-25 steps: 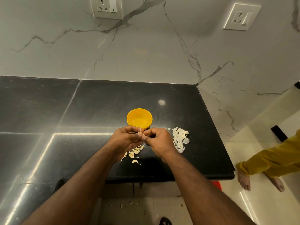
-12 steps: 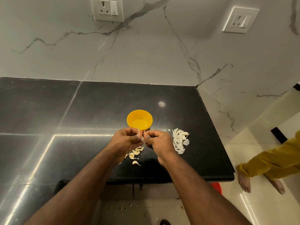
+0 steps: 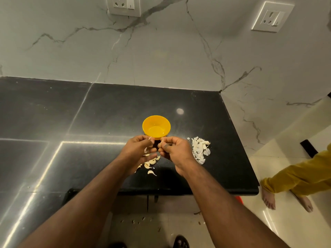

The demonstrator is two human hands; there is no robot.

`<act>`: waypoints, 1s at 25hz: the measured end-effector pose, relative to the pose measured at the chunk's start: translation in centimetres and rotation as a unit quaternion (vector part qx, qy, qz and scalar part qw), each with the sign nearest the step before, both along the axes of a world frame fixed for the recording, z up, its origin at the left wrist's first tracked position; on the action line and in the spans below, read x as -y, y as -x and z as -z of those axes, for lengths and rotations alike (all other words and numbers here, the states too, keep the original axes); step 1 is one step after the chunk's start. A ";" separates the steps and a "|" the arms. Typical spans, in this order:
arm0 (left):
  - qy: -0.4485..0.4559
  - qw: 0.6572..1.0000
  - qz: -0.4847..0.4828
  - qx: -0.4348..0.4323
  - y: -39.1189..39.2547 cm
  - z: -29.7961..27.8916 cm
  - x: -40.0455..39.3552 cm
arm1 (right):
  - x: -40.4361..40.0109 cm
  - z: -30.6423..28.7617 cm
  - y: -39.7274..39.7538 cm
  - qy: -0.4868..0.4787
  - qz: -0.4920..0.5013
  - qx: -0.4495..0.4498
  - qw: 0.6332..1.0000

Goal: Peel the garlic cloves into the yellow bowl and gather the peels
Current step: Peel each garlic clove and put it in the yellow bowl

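Peeling a clove below the bowl (image 3: 156, 126), frame centre.
Your left hand (image 3: 138, 149) and right hand (image 3: 174, 149) pinch one clove (image 3: 160, 144); a slip could drop it among the peels (image 3: 199, 149).

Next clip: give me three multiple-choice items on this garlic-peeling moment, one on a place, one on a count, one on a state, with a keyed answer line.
1. Where does the pile of white peels lie relative to the yellow bowl?
A. inside it
B. on the counter, nearer and to its right
C. behind it by the wall

2. How many wall sockets show?
A. two
B. none
C. four

3. What is in the bowl?
A. it is heaped full of cloves
B. it is full of peels
C. no heap; its yellow bottom shows

Answers: B, the peels sit on the black counter right of the right hand; A, one socket above, another at right; C, bare yellow inside.
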State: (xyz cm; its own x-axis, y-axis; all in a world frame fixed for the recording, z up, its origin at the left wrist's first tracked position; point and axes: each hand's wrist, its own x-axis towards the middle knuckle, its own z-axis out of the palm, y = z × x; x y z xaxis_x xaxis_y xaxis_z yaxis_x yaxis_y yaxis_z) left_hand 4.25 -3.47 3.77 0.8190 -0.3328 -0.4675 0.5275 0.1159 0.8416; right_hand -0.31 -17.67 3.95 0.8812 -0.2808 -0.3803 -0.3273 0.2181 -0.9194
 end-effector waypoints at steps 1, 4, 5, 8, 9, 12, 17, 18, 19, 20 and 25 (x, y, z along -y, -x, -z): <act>-0.001 1.000 0.018 0.012 0.1 0.1 -0.1 | -0.1 0.1 0.0 0.008 -0.004 -0.002 1.000; -0.011 0.998 0.046 0.042 0.3 0.4 -0.4 | -0.3 0.4 0.0 0.063 -0.021 -0.005 0.998; -0.016 0.998 0.047 0.045 0.2 0.6 -0.5 | -0.3 0.5 -0.1 0.067 -0.023 -0.004 0.997; -0.015 0.998 0.045 0.039 -0.1 0.6 -0.9 | -0.4 0.4 -0.2 0.035 -0.024 0.002 0.999; -0.016 0.998 0.046 0.040 -0.2 0.6 -0.9 | -0.4 0.3 -0.2 0.029 -0.024 0.001 0.999; -0.054 0.996 0.046 0.061 -0.3 0.5 -0.8 | -0.6 0.3 -0.5 0.034 -0.019 -0.007 0.999; -0.109 0.990 0.049 0.074 -0.4 1.0 -0.8 | -1.2 0.4 -1.0 0.073 -0.041 -0.033 0.996; -0.118 0.989 0.050 0.075 -0.3 1.1 -0.9 | -1.3 0.4 -0.9 0.069 -0.048 -0.035 0.996; -0.130 0.987 0.051 0.079 -0.3 1.1 -1.0 | -1.3 0.4 -0.8 0.060 -0.054 -0.035 0.996; -0.144 0.985 0.055 0.083 -0.3 1.1 -1.1 | -1.3 0.4 -0.7 0.051 -0.061 -0.034 0.996; -0.128 0.987 0.083 0.050 -0.5 0.9 -1.7 | -1.6 0.8 -0.5 0.028 -0.054 -0.022 0.998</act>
State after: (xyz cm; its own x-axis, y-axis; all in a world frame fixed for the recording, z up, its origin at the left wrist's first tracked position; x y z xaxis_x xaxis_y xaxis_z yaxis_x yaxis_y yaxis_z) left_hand 4.71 -1.79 2.84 0.8097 -0.3473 -0.4730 0.4343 -0.1875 0.8810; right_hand 0.20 -16.05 3.17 0.8903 -0.2068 -0.4057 -0.3867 0.1273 -0.9134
